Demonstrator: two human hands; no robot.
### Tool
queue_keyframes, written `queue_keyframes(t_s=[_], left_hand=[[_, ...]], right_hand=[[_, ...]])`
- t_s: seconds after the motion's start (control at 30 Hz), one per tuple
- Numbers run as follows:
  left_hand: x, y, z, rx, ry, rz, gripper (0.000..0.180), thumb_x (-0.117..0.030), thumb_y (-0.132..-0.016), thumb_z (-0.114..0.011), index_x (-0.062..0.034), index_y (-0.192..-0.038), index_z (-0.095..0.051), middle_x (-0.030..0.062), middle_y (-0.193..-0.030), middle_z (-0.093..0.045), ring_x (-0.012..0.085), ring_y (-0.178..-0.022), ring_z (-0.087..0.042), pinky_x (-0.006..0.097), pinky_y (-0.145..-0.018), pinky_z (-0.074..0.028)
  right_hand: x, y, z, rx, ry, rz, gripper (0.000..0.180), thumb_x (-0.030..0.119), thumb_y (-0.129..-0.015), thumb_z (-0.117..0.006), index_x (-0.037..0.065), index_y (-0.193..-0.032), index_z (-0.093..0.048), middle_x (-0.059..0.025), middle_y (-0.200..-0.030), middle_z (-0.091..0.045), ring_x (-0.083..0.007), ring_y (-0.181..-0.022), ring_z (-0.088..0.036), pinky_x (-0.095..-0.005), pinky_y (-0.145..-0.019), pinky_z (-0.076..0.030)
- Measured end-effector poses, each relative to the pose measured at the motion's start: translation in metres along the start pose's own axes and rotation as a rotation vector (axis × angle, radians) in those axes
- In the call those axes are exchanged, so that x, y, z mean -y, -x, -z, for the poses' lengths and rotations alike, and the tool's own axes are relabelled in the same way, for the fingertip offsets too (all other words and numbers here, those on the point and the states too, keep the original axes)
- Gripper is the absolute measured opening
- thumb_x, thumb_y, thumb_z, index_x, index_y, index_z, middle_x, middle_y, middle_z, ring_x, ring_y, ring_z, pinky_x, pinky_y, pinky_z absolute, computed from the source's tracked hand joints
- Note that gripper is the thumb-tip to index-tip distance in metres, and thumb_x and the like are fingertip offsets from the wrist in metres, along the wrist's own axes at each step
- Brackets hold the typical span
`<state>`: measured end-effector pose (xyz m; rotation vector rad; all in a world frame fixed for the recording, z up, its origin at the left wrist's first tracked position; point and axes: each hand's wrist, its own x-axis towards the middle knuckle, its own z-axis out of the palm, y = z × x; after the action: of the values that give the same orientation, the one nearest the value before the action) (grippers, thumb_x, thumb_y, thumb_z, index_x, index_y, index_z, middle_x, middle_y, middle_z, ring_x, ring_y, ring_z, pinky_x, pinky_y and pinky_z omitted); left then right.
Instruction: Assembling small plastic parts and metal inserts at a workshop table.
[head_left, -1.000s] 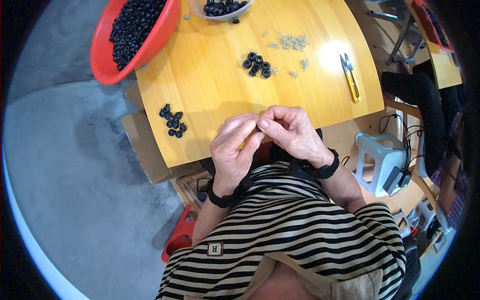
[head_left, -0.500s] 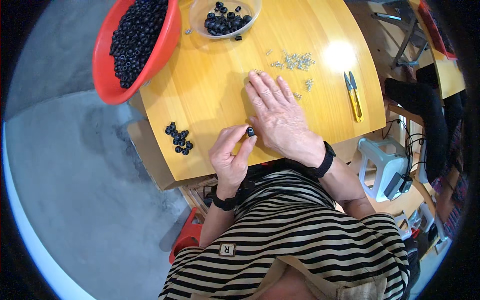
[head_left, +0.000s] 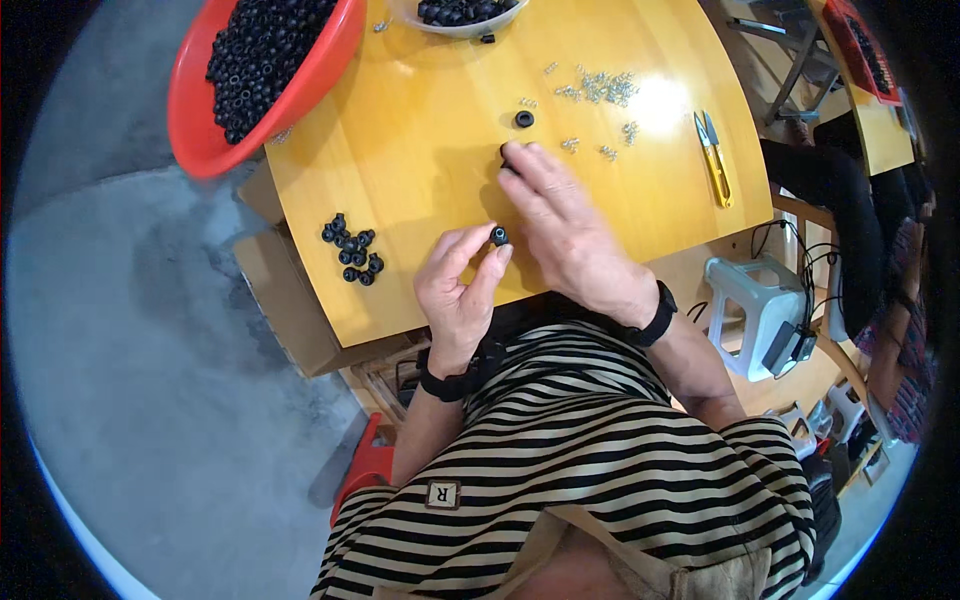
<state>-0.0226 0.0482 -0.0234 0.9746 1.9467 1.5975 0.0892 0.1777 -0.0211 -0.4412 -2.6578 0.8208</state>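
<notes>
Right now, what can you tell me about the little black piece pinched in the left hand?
The small black ring looks like rubber or plastic, round with a pale hole facing up. The left hand pinches it between thumb and fingertips just above the yellow wooden table, close beside the right hand. Finer detail is too small to tell.

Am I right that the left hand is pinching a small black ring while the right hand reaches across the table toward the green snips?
Not quite. The snips are yellow, and the right hand reaches toward the black rings near the table's middle, not the snips. The left hand does pinch a small black ring, as the head view shows.
</notes>
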Motion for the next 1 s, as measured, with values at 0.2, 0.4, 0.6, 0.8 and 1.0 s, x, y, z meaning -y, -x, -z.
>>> queue_keyframes(t_s=[0.2, 0.4, 0.6, 0.8, 1.0], left_hand=[[0.011, 0.010, 0.008, 0.054, 0.022, -0.003, 0.024, 0.006, -0.081, -0.068, 0.0058, -0.105, -0.067, 0.0112, -0.098, -0.066, 0.0159, -0.091, -0.062, 0.026, -0.083, -0.049], [0.019, 0.012, 0.007, 0.036, 0.058, -0.055, 0.024, 0.006, -0.081, -0.068, 0.0065, -0.105, -0.067, 0.0122, -0.101, -0.065, 0.0172, -0.093, -0.062, 0.028, -0.084, -0.049], [0.024, 0.014, 0.007, 0.020, 0.091, -0.083, 0.024, 0.006, -0.081, -0.069, 0.0063, -0.105, -0.067, 0.0124, -0.101, -0.065, 0.0174, -0.092, -0.062, 0.028, -0.084, -0.049], [0.024, 0.015, 0.005, 0.009, 0.125, -0.101, 0.025, 0.007, -0.080, -0.070, 0.0063, -0.104, -0.067, 0.0132, -0.100, -0.065, 0.0179, -0.090, -0.062, 0.028, -0.083, -0.050], [0.026, 0.014, 0.005, 0.016, 0.093, -0.134, 0.025, 0.006, -0.079, -0.070, 0.0063, -0.104, -0.067, 0.0130, -0.100, -0.065, 0.0179, -0.091, -0.062, 0.028, -0.082, -0.050]], right_hand=[[0.006, 0.030, -0.001, -0.458, -0.275, -0.336, 0.041, -0.007, -0.080, -0.062, 0.001, -0.120, -0.058, -0.0175, -0.119, -0.057, -0.0303, -0.098, -0.062, -0.0347, -0.080, -0.052], [0.010, 0.022, -0.004, -0.482, -0.159, -0.347, 0.024, -0.003, -0.080, -0.067, 0.003, -0.103, -0.066, -0.0115, -0.091, -0.062, -0.0225, -0.070, -0.062, -0.0315, -0.060, -0.050], [0.013, -0.004, -0.011, -0.383, 0.013, -0.297, 0.024, 0.004, -0.082, -0.064, 0.009, -0.105, -0.068, -0.0104, -0.078, -0.058, -0.0274, -0.065, -0.062, -0.0369, -0.056, -0.049], [0.012, -0.014, -0.013, -0.259, 0.147, -0.278, 0.042, 0.002, -0.078, -0.059, 0.015, -0.117, -0.064, -0.0100, -0.090, -0.057, -0.0281, -0.067, -0.063, -0.0378, -0.057, -0.051], [0.014, -0.018, -0.018, -0.192, 0.194, -0.298, 0.044, 0.002, -0.078, -0.057, 0.016, -0.119, -0.062, -0.0109, -0.092, -0.056, -0.0289, -0.068, -0.064, -0.0389, -0.056, -0.051]])
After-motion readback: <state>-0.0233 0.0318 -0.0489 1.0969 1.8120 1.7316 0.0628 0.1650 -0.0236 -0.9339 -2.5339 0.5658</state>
